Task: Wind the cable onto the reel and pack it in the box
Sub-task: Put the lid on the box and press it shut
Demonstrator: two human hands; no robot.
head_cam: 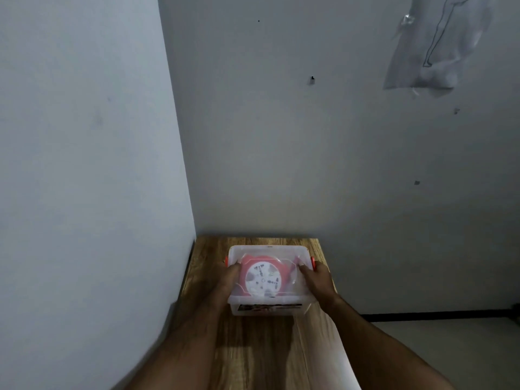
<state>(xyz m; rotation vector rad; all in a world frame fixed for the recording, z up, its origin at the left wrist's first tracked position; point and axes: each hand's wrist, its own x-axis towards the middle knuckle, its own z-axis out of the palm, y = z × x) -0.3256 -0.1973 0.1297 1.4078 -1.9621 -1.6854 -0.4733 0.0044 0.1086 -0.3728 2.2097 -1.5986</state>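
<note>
We see reel (pixel 263 278) inside lidded box (pixel 268 304) | left hand (pixel 229 277), right hand (pixel 315 278) flat, gripping box's sides, thumbs on lid | risk: uneven press leaves lid unlatched, we judge

We see the left hand (pixel 226 280) and right hand (pixel 316 280) pressing the lid (pixel 292 254) of a clear box (pixel 267 305); between them lies the red reel (pixel 263 277) inside.

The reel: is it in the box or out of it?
In. The reel lies flat inside the clear box, seen blurred through the translucent lid, with a hand pressing each side.
</note>
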